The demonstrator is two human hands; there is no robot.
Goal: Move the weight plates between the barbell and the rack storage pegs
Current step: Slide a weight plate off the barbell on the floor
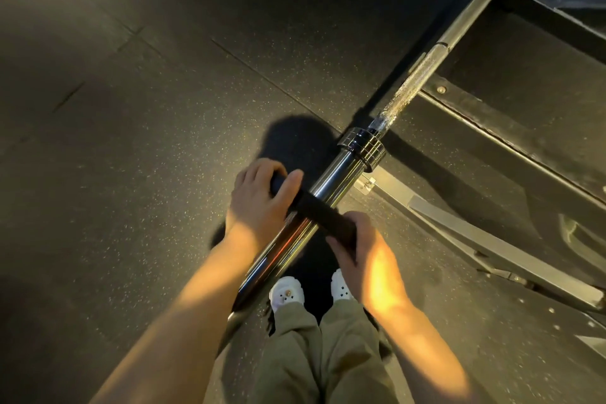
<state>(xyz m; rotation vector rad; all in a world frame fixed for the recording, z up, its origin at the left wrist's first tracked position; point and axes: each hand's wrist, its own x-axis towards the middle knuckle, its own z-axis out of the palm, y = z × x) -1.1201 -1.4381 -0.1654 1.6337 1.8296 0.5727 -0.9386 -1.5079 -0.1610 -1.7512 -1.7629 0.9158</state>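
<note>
Gripping a thin black weight plate (314, 210) edge-on from both sides, the two hands hold it on the chrome sleeve (328, 184) of the barbell (423, 75). The left hand (262, 203) curls over the plate's far-left rim, thumb laid along the near face and fingers wrapped over the top edge. The right hand (360, 249) clasps the opposite rim, its fingers folded round the black edge near the lower side of the sleeve. The plate sits across the sleeve roughly midway along its visible length, well apart from the ringed steel collar (360, 146) that marks the inner end of the sleeve. Beyond the collar the knurled shaft of the bar runs up and to the right, passing over the dark frame of a rack (492, 128) whose bolted base rails lie on the floor. A pale angled brace (459, 229) of that frame stretches along the ground to the right of the hands. Speckled black rubber floor (131, 141) tiles cover the rest of the view, with seams showing between them. Below the hands, the person's olive trousers (311, 354) and a pair of white clog shoes (285, 293) stand just beside the outer end of the sleeve. The storage pegs cannot be made out in this view.
</note>
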